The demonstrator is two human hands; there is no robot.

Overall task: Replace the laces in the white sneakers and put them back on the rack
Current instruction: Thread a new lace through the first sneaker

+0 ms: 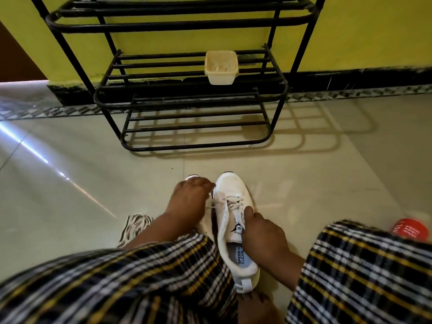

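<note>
Two white lace-up sneakers sit side by side on the pale tiled floor [304, 183], toes pointing to twelve o'clock, between the person's knees in checked cloth. On the right-hand white sneaker [230, 220], the thin white lace [232, 203] crosses only the eyelets near the toe; the rows nearer the tongue look unthreaded, so I judge the lacing about half done on this shoe. The left-hand white sneaker [205, 226] is mostly hidden under the left hand [189, 202], so its lacing cannot be told.

That left hand is curled narrow, pinching a strand of lace that runs out toward nine o'clock. The right hand [261, 237] is closed on the shoe's side and tongue at three o'clock, thumb up, steadying it.

At eight o'clock of the shoes lies a bundle of striped black-and-white laces [134, 226]. At twelve o'clock stands the black metal shoe rack [191, 99], with a cream plastic tub [221, 67] on its middle shelf.

Risks, as I judge them: a hard sideways pull could drag the lace unevenly, leaving one end too short to tie; a skipped eyelet would force unthreading; and loose ends could slip between the rack's bars on return.
</note>
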